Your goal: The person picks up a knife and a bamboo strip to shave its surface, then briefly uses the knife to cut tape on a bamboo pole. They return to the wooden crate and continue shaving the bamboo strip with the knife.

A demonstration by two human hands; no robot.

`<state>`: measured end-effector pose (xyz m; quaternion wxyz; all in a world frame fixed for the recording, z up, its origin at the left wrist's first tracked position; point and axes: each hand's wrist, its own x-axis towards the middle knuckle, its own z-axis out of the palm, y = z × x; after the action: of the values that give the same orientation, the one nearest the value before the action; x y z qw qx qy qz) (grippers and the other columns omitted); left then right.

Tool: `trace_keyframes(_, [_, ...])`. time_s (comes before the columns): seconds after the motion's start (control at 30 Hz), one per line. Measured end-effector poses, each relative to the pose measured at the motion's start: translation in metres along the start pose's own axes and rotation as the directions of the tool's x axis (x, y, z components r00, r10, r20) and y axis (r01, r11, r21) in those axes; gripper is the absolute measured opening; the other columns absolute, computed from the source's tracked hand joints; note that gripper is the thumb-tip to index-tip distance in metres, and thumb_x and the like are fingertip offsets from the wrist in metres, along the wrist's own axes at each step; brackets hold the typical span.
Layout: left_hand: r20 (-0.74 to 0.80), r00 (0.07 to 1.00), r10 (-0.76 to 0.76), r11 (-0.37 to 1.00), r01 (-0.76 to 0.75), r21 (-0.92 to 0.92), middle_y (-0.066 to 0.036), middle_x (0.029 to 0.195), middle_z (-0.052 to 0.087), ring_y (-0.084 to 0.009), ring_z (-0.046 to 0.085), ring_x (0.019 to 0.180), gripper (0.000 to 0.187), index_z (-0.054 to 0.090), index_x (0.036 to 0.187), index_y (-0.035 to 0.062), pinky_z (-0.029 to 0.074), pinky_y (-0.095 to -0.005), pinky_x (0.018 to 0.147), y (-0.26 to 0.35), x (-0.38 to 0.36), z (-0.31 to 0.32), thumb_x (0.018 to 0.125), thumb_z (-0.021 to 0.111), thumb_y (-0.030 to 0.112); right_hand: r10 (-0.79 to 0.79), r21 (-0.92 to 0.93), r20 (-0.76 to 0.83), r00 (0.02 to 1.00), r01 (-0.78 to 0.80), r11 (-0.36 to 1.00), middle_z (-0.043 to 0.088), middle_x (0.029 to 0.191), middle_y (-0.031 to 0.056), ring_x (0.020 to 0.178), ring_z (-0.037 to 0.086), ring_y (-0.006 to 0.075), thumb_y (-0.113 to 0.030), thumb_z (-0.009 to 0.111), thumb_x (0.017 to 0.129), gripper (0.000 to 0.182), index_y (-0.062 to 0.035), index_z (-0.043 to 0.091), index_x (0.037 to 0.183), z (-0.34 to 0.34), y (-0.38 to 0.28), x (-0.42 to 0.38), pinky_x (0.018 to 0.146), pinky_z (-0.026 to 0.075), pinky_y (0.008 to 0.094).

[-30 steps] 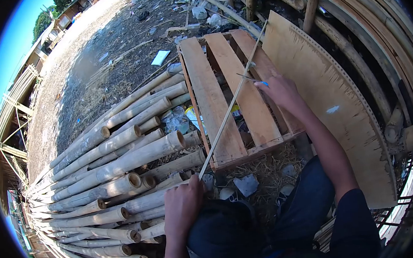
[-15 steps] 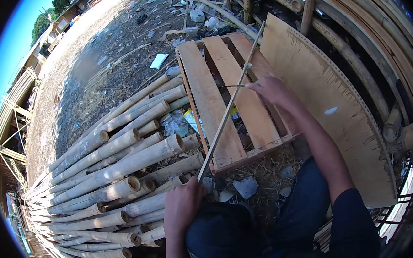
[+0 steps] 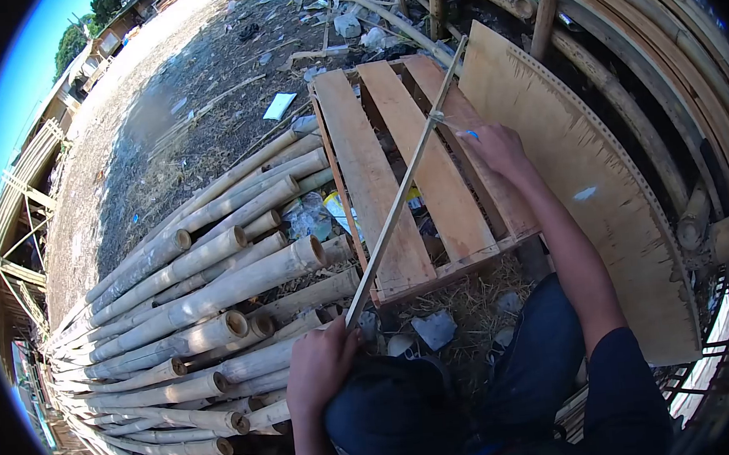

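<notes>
Over the slatted pallet (image 3: 371, 219), right fingers (image 3: 484, 141) grip a blue-handled tool (image 3: 473, 134); left fingers (image 3: 338, 334) clasp a strip (image 3: 398, 207).

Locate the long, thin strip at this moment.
In the head view, the strip slants from the left hand, low and left of centre, up and rightward over the slatted pallet, its far end by the wood sheet.

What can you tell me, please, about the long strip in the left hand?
The long strip looks like split bamboo, pale and nearly straight, with a knobbly joint nearer its far end. The left hand grips its near end, and it slants away over the slatted pallet. The right hand is close to the joint; contact there is unclear.
</notes>
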<state>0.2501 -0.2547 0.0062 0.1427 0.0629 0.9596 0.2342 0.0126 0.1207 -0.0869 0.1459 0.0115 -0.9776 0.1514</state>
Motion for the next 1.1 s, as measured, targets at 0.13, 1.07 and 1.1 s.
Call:
trace_keyframes(0.13, [-0.019,1.000,-0.003,1.000,0.003,-0.025,-0.023,0.070,0.057,-0.0436,0.055,0.073,0.029,0.056,0.084,0.0010,0.042,-0.0523,0.068,0.000,0.002,-0.001,0.090,0.064,0.028,-0.287,0.251,0.302,0.909,0.215,0.944,0.061,0.065,0.0244,0.065,0.062,0.0419,-0.054,0.051,0.095,0.062,0.0011,0.066,0.071,-0.019,-0.065,-0.043,0.064,0.048,0.0505])
trace_keyframes(1.07, [0.033,0.999,-0.012,0.974,0.019,-0.224,-0.010,0.055,0.053,-0.0181,0.050,0.049,0.027,0.057,0.083,-0.0038,0.039,-0.0366,0.051,-0.006,0.002,0.005,0.093,0.062,0.021,-0.403,0.159,0.169,0.899,0.379,0.912,0.066,0.067,0.0182,0.066,0.066,0.0365,-0.054,0.053,0.093,0.055,-0.0063,0.072,0.075,-0.011,-0.073,-0.034,0.063,0.052,0.0470])
trace_keyframes(1.1, [0.027,0.999,-0.043,0.972,0.048,-0.228,-0.010,0.055,0.053,-0.0177,0.050,0.049,0.028,0.056,0.082,-0.0037,0.039,-0.0366,0.051,0.000,0.003,0.003,0.093,0.062,0.022,-0.337,0.115,0.149,0.930,0.322,0.940,0.066,0.067,0.0182,0.066,0.066,0.0362,-0.054,0.053,0.093,0.055,-0.0064,0.072,0.074,-0.001,-0.054,-0.016,0.064,0.052,0.0467])
